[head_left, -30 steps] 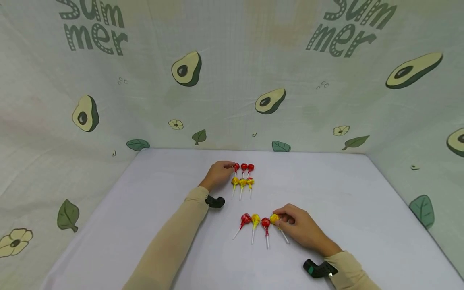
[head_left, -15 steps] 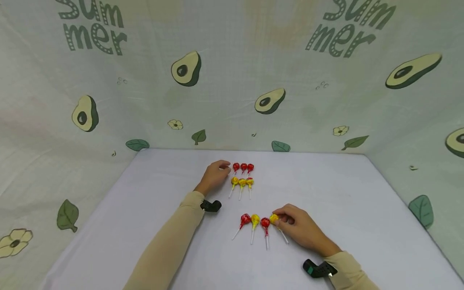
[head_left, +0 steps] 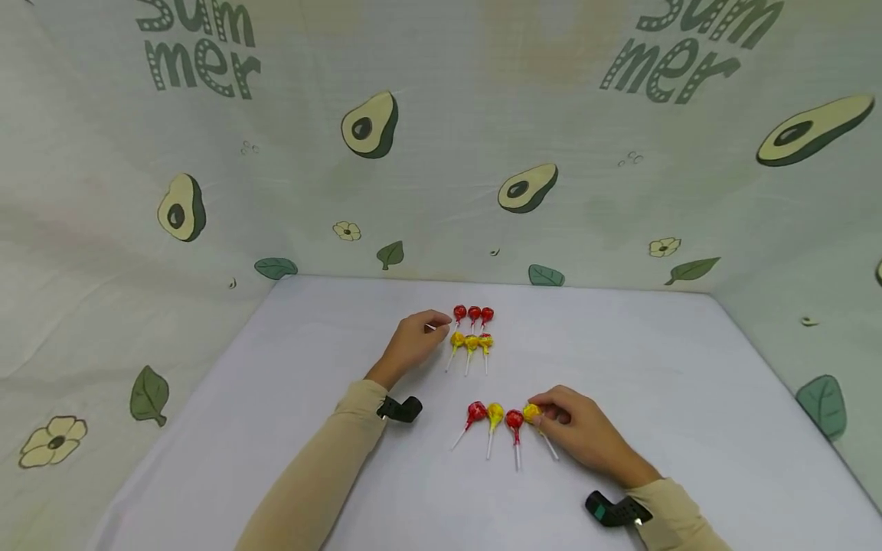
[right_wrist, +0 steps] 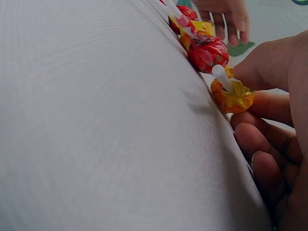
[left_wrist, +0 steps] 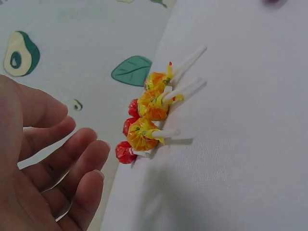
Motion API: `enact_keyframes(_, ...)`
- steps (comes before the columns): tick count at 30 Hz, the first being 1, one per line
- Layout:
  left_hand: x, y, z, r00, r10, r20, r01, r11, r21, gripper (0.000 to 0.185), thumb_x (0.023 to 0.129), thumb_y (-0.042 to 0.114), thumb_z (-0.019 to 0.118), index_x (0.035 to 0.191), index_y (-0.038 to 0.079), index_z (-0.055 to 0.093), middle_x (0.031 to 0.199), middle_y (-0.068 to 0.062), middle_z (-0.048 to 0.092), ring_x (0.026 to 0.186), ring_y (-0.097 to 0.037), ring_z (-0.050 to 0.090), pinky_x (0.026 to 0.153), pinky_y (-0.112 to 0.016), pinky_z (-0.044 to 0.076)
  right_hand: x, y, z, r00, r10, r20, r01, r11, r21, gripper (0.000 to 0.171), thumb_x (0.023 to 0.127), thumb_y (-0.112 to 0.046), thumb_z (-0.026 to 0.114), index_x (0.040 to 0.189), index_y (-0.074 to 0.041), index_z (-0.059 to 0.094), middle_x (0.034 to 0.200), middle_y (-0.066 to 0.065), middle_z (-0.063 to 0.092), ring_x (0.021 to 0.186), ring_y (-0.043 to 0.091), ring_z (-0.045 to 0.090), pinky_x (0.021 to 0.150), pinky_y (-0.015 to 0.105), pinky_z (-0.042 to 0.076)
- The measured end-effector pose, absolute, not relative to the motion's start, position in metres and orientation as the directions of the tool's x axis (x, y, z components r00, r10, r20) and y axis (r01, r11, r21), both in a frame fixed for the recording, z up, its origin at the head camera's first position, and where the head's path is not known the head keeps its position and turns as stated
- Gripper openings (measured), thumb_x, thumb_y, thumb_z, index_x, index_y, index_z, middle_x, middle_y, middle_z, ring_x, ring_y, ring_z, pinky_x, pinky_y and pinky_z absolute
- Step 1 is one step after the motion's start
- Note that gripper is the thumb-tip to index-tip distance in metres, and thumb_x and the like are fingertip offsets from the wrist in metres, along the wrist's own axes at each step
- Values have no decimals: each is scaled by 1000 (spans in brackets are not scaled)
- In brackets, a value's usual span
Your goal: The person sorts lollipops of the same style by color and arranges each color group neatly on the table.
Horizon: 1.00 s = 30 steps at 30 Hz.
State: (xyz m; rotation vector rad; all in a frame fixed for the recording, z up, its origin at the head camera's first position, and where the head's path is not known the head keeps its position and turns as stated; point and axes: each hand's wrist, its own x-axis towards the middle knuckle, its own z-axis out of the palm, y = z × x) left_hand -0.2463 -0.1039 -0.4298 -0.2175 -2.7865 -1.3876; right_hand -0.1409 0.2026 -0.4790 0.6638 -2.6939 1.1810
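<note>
In the head view my left hand hovers just left of two short rows of lollipops, fingers loosely bent and holding nothing. The back row is red lollipops; the row before it is yellow lollipops. The left wrist view shows a gap between my fingertips and the nearest yellow lollipop. Closer to me, my right hand pinches the wrapped head of a yellow lollipop between thumb and fingers. It lies at the right end of a row, beside a red lollipop.
Left of that red one in the front row lie another yellow lollipop and a red lollipop. A white cloth covers the table. Behind it hangs a printed curtain with avocados and leaves.
My left hand has let go of the leftmost back red lollipop and drawn slightly left. The stick of the leftmost far yellow lollipop has tilted a little. My right hand keeps its pinch.
</note>
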Motion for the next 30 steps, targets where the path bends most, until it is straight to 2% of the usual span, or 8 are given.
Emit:
enact_keyframes(7,-225,-104,-429,-986,161,52,127,501,856,27,101,26,61,122,11,69,103,0,70,94,-19,66,83,-38,53,-143,203,-478,-893,-348,284,-445,595,-669,21,90,-18,76,110,-17,74,90,-15,61,78,6,55,68,24,46)
enact_keyframes(14,-199,-101,-439,-976,215,35,128,434,892,26,99,27,64,119,10,70,101,1,71,90,-15,64,81,-35,53,-145,202,-477,-890,-354,288,-451,594,-666,20,90,-19,76,110,-18,74,90,-15,60,79,6,56,69,24,46)
enact_keyframes(17,-186,-98,-448,-961,274,29,149,431,890,25,99,28,65,117,12,71,100,2,70,90,-14,63,80,-34,52,-144,202,-480,-893,-349,283,-445,598,-666,20,90,-19,76,110,-18,74,90,-15,60,78,6,55,68,24,46)
enact_keyframes(21,-175,-97,-456,-942,333,39,200,464,863,23,98,31,66,115,16,73,101,10,68,91,-11,61,79,-30,51,-142,202,-481,-897,-345,277,-438,603,-667,20,90,-19,76,110,-18,74,90,-15,61,78,5,55,68,24,46)
enact_keyframes(30,-169,-97,-462,-939,329,96,249,464,850,19,98,24,67,113,15,73,103,13,69,91,-9,61,78,-28,52,-142,203,-480,-884,-350,310,-464,585,-665,21,89,-13,75,110,-15,74,89,-13,61,76,5,55,66,23,46)
